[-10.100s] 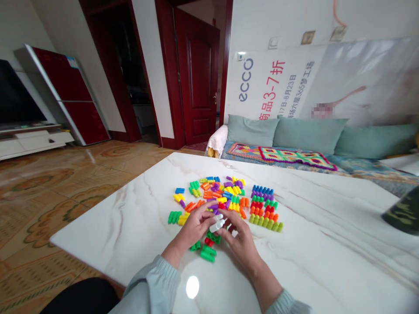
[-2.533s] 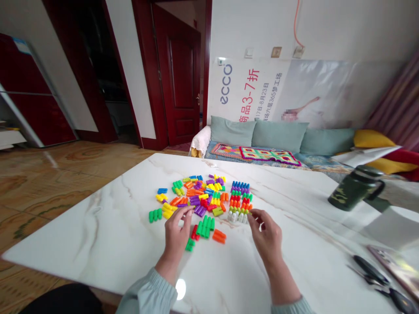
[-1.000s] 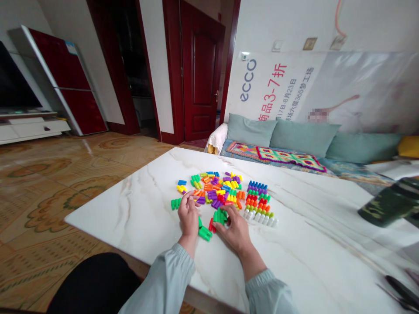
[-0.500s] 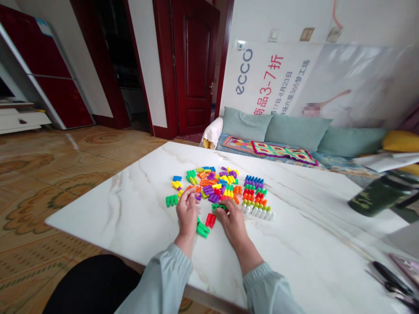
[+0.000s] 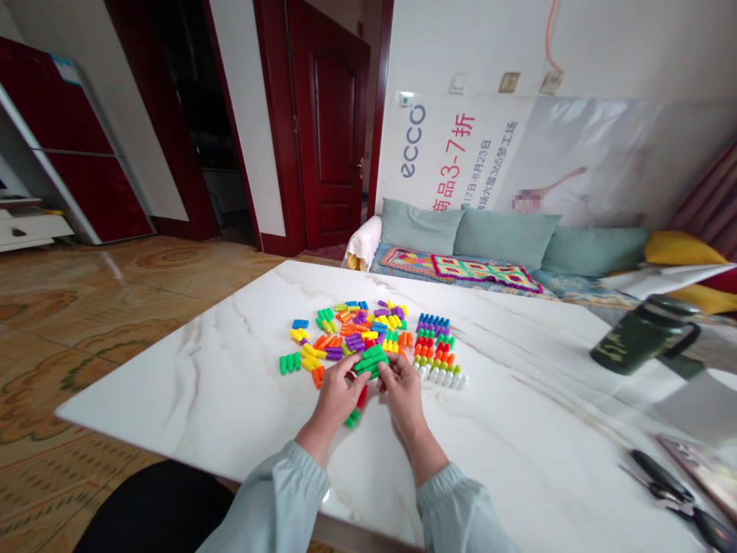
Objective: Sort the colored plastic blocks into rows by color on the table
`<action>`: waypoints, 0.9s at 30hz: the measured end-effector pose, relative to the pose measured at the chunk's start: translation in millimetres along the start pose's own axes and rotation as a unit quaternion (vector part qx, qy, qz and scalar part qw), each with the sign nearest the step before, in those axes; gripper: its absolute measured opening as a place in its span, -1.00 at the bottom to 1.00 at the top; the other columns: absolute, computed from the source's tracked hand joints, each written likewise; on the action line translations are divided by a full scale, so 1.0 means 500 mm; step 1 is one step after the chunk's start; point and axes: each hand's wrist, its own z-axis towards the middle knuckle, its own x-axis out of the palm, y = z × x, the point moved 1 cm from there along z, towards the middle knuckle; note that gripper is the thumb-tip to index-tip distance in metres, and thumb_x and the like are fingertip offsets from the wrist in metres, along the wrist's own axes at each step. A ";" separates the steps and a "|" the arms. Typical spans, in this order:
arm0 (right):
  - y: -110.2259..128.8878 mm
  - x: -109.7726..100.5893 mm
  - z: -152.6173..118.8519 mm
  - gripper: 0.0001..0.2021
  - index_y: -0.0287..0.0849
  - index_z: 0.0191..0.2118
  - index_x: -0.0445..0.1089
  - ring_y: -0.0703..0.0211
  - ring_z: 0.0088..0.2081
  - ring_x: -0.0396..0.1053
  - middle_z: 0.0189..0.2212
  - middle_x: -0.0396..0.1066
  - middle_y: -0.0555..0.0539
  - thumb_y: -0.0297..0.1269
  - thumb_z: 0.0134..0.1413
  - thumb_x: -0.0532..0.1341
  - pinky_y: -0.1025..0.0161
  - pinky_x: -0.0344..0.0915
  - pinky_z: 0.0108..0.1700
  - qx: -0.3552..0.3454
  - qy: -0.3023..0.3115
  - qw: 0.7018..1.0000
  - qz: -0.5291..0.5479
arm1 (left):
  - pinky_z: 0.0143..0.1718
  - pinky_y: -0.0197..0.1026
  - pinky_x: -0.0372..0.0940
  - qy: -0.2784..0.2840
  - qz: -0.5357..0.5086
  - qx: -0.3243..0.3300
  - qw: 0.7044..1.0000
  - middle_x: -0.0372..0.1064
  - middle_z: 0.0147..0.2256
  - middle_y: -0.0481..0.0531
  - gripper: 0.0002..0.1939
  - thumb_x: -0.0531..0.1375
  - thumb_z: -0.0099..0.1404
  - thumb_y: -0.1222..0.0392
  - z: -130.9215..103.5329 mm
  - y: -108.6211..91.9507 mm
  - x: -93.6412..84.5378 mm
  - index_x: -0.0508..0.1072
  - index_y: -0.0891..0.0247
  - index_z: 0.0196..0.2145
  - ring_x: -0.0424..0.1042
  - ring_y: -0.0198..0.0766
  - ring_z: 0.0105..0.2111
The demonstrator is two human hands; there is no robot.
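Between my two hands is a green building block piece (image 5: 371, 359) made of joined rounded pegs, raised above the table. My left hand (image 5: 335, 393) grips its left side with thumb and fingers, and my right hand (image 5: 404, 390) pinches its right side. Below the hands, a red block (image 5: 362, 396) and another green block (image 5: 351, 418) lie partly hidden on the white marble-patterned table (image 5: 230, 384). Just beyond my fingers spreads a loose heap of mixed blocks in purple, orange (image 5: 351, 329), yellow and green. A green block (image 5: 290, 363) lies at the heap's left edge.
Right of the heap, blocks stand in neat rows by colour, from blue (image 5: 434, 321) at the back to white (image 5: 449, 378) in front. A dark green flask (image 5: 645, 334) stands at the right, with black-handled scissors (image 5: 662, 476) nearer me. A sofa with cushions (image 5: 507, 242) lies behind the table.
My right hand has lifted the green block off the table, and my left hand has come in to hold it too. The view has shifted slightly to the right.
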 end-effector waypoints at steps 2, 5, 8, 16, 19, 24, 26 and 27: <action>-0.004 -0.001 0.004 -0.67 -0.20 -0.28 0.40 0.35 -0.62 0.25 -0.62 0.33 0.10 -0.01 0.00 0.32 0.40 0.22 -0.60 0.004 -0.008 1.000 -0.001 | -0.28 -0.14 0.45 0.000 -0.008 -0.004 1.000 0.57 -0.26 0.14 -0.71 0.27 0.16 0.19 -0.001 -0.002 -0.002 0.57 0.26 -0.14 0.53 -0.15 -0.35; -0.010 -0.007 0.012 -0.66 -0.20 -0.27 0.39 0.30 -0.56 0.35 -0.58 0.38 0.06 0.00 -0.01 0.32 0.35 0.33 -0.51 0.031 -0.017 0.999 0.021 | -0.20 -0.10 0.45 -0.020 0.011 -0.007 1.000 0.57 -0.23 0.15 -0.71 0.27 0.17 0.20 0.001 0.003 -0.008 0.58 0.25 -0.13 0.53 -0.12 -0.28; -0.018 -0.016 0.018 -0.58 -0.19 -0.10 0.35 0.18 -0.37 0.50 -0.36 0.49 -0.05 -0.04 -0.02 0.32 0.23 0.44 -0.32 0.056 -0.038 0.996 0.054 | -0.22 -0.07 0.46 -0.089 0.037 -0.042 0.994 0.55 -0.22 0.16 -0.69 0.25 0.21 0.15 0.008 0.022 -0.019 0.56 0.25 -0.09 0.52 -0.13 -0.32; -0.013 -0.010 0.001 -0.62 -0.14 0.03 0.35 0.15 -0.23 0.47 -0.02 0.40 -0.18 -0.27 0.05 0.19 0.25 0.42 -0.33 -0.072 -0.013 0.985 -0.157 | 0.06 -0.05 0.39 -0.210 0.018 -0.038 0.977 0.11 0.24 0.25 -0.39 0.13 0.24 0.36 0.013 0.040 -0.029 0.24 0.18 0.25 0.23 -0.01 0.22; 0.010 0.000 -0.016 -0.67 -0.09 -0.03 0.45 0.16 -0.26 0.44 -0.14 0.48 -0.10 -0.36 0.04 0.20 0.22 0.39 -0.23 -0.122 0.105 0.940 -0.299 | 0.14 -0.02 0.33 -0.211 0.039 -0.007 0.977 0.12 0.22 0.22 -0.45 0.09 0.27 0.38 0.009 0.025 -0.032 0.27 0.17 0.21 0.13 -0.02 0.27; 0.036 0.015 -0.039 -0.67 -0.02 -0.04 0.50 0.05 -0.10 0.42 -0.10 0.47 -0.08 -0.25 0.01 0.33 0.20 0.33 -0.08 -0.145 0.237 0.847 -0.454 | 0.07 -0.02 0.37 -0.211 0.065 0.008 0.975 0.21 0.15 0.21 -0.50 0.06 0.27 0.41 0.008 0.010 -0.039 0.34 0.16 0.14 0.24 -0.06 0.19; 0.037 0.016 -0.042 -0.71 -0.03 -0.04 0.50 0.10 -0.13 0.42 -0.13 0.45 -0.08 -0.29 0.08 0.28 0.25 0.32 -0.10 -0.140 0.242 0.844 -0.457 | 0.09 0.00 0.35 -0.213 0.073 0.012 0.974 0.24 0.13 0.20 -0.52 0.06 0.25 0.42 0.010 0.012 -0.039 0.37 0.17 0.10 0.28 -0.06 0.16; 0.036 0.016 -0.042 -0.72 -0.04 -0.04 0.50 0.13 -0.15 0.42 -0.14 0.45 -0.07 -0.32 0.11 0.26 0.27 0.32 -0.11 -0.139 0.243 0.847 -0.452 | 0.10 0.01 0.35 -0.215 0.076 0.015 0.973 0.25 0.12 0.20 -0.54 0.07 0.24 0.42 0.010 0.013 -0.039 0.38 0.18 0.08 0.29 -0.05 0.15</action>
